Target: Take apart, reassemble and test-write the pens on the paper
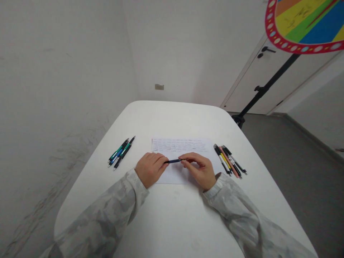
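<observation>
A dark blue pen (174, 161) lies level between my two hands, above a white sheet of paper (172, 176) with rows of handwriting on its upper part. My left hand (152, 168) is closed on the pen's left end. The fingertips of my right hand (199, 169) pinch its right end, which they partly hide. Several green, blue and black pens (120, 153) lie in a group left of the paper. Another group of several pens (230, 161), with white, yellow, pink and black barrels, lies at the paper's right edge.
The white table (172, 118) has rounded far corners and stands near the walls. Beyond its right side, a colourful wheel (306, 25) is mounted on a black stand (268, 84), in front of a door (249, 82).
</observation>
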### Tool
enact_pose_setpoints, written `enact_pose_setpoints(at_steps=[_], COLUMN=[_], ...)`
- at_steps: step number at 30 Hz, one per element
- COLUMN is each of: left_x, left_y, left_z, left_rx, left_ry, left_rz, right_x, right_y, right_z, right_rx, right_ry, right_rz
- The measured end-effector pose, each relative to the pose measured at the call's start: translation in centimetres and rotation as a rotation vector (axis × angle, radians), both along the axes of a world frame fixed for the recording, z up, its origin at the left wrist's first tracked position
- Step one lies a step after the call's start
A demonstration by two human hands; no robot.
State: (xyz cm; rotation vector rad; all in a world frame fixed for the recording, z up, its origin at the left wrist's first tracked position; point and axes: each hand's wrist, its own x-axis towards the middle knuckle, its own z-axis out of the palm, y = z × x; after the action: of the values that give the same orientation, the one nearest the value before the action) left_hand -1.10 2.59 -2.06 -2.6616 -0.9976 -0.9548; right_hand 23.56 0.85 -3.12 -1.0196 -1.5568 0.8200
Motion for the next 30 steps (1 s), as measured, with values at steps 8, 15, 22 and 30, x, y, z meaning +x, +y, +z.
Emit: enact_pose_setpoints(at_steps=[8, 15, 22, 30], left_x=[-0.1, 0.0, 0.0, 0.2], left_y=[0.3, 0.4, 0.4, 0.4], left_z=[-0.3, -0.6, -0.5, -0.3], left_rx=[-0.036, -0.063, -0.057, -0.044], left_ry=[-0.053, -0.063, -0.06, -0.067], left_rz=[0.003, 0.014, 0.004, -0.031], right_x=[2.4, 6.8, 6.6, 3.5], right_y=[0.9, 1.5, 2.0, 1.4], right_z=[2.5, 3.1, 2.0, 2.5], right_rx=[0.211, -0.007, -0.079, -0.044], right_ry=[-0.223, -0.86, -0.851, -0.265], right_rz=[-0.104, -0.111, -0.014, 0.0])
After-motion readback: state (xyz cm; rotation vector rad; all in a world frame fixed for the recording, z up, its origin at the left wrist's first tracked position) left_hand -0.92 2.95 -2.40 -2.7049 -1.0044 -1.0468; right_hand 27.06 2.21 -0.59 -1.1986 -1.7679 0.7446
